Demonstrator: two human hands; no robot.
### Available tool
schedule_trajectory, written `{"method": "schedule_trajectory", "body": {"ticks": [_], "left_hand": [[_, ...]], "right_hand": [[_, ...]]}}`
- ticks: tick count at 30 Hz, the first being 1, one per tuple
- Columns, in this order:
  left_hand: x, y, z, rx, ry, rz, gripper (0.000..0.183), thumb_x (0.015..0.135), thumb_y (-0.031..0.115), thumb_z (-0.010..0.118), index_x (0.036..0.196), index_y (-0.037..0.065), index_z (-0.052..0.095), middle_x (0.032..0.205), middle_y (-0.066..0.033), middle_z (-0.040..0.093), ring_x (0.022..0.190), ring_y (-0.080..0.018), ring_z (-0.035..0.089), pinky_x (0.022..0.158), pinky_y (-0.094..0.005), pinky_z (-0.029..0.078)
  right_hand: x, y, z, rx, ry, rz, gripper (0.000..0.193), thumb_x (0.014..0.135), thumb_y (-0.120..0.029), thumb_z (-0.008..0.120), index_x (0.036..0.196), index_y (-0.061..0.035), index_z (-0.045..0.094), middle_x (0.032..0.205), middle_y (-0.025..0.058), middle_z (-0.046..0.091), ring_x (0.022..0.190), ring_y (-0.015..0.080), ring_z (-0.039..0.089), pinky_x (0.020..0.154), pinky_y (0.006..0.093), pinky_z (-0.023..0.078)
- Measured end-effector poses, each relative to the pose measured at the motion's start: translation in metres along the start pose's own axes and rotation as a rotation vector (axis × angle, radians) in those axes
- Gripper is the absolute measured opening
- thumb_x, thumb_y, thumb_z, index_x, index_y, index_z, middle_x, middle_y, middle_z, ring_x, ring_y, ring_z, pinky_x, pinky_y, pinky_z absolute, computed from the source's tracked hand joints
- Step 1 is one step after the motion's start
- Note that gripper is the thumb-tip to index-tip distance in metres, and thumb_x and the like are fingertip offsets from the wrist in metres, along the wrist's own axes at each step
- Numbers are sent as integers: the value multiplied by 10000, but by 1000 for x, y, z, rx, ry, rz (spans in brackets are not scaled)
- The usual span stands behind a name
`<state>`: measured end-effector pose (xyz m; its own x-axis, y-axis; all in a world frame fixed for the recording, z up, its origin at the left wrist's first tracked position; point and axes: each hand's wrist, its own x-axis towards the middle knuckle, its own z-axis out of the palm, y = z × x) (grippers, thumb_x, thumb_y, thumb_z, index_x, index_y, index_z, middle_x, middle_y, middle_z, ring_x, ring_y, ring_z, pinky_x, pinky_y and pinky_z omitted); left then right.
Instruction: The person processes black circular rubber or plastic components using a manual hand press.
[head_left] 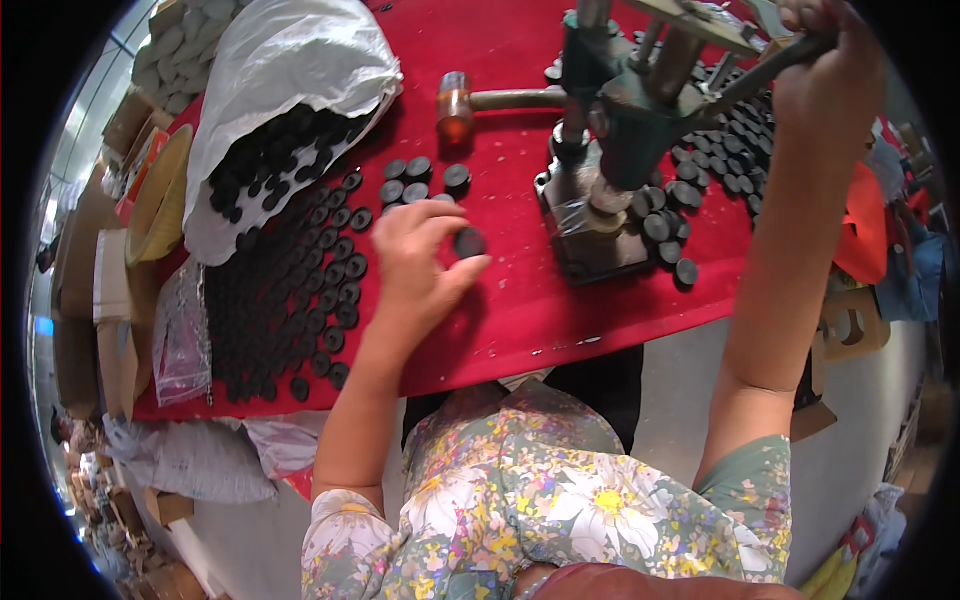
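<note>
My left hand point(412, 258) pinches a small round black disc point(469, 242) between thumb and fingers, just above the red cloth. My right hand point(832, 85) is raised at the far right and wrapped round the lever point(745, 88) of a green hand press point(640, 125). The press stands on a dark metal base point(605, 248), right of the pinched disc and apart from it. Beyond my left hand sits a small group of black discs point(418, 168). Nothing can be seen clearly between the press's ram and its base.
Many loose black discs point(290, 300) cover the table's left side, below a white sack point(310, 60) spilling more. Further discs point(730, 150) lie right of the press. A mallet point(456, 108) rests behind, its handle reaching toward the press. A yellow basket point(160, 205) stands at the left edge.
</note>
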<state>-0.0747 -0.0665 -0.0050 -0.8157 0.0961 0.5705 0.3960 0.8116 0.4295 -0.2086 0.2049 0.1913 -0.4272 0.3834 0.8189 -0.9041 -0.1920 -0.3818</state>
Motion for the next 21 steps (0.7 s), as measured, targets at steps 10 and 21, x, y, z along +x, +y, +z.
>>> {"method": "schedule_trajectory", "body": {"ticks": [10, 21], "left_hand": [[61, 54, 114, -423, -35, -183, 407, 668, 111, 869, 1020, -25, 717, 1113, -111, 669, 1102, -271, 635, 955, -379, 500], [66, 53, 127, -587, -49, -235, 439, 606, 111, 897, 1002, 3, 739, 1133, -100, 658, 1089, -294, 607, 957, -405, 499]], "right_hand": [[19, 10, 1, -30, -138, 170, 162, 938, -233, 654, 973, -80, 615, 710, -38, 484, 622, 68, 464, 590, 242, 413], [16, 5, 7, -41, -66, 186, 214, 938, -234, 658, 1032, -48, 612, 695, -41, 483, 608, 66, 471, 580, 228, 402]]}}
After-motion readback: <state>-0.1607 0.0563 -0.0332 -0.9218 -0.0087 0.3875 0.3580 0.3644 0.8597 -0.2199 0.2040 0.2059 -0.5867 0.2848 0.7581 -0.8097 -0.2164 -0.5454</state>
